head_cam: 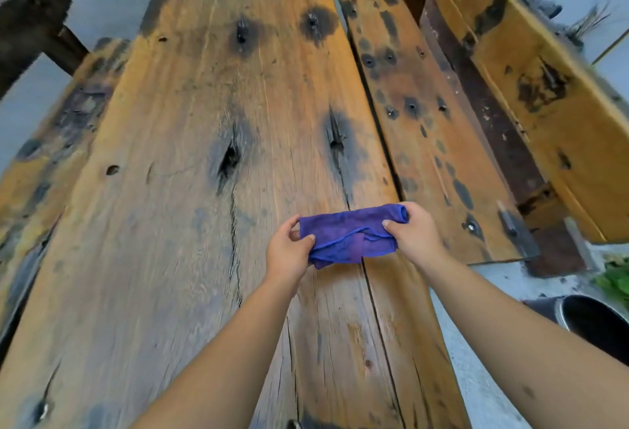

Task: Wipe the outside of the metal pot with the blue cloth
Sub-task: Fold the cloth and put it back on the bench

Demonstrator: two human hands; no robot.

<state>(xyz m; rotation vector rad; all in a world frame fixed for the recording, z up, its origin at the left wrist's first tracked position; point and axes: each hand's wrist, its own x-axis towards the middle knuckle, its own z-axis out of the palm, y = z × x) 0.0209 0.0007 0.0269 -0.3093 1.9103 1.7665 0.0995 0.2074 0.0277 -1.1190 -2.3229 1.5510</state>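
Observation:
The blue cloth [347, 236] is folded into a short band and stretched between both hands above the wooden table. My left hand [289, 251] pinches its left end. At its right end, my right hand [413, 232] grips the bunched fabric with thumb on top. The metal pot [599, 323] stands low at the right edge, on the ground beside the table; only part of its rim and dark inside shows, partly behind my right forearm.
The table is made of worn wooden planks [190, 190] with knots, dark stains and cracks. A second plank [432, 142] and a wooden bench [544, 88] lie to the right. Green leaves [614, 280] sit near the pot. Grey floor shows around.

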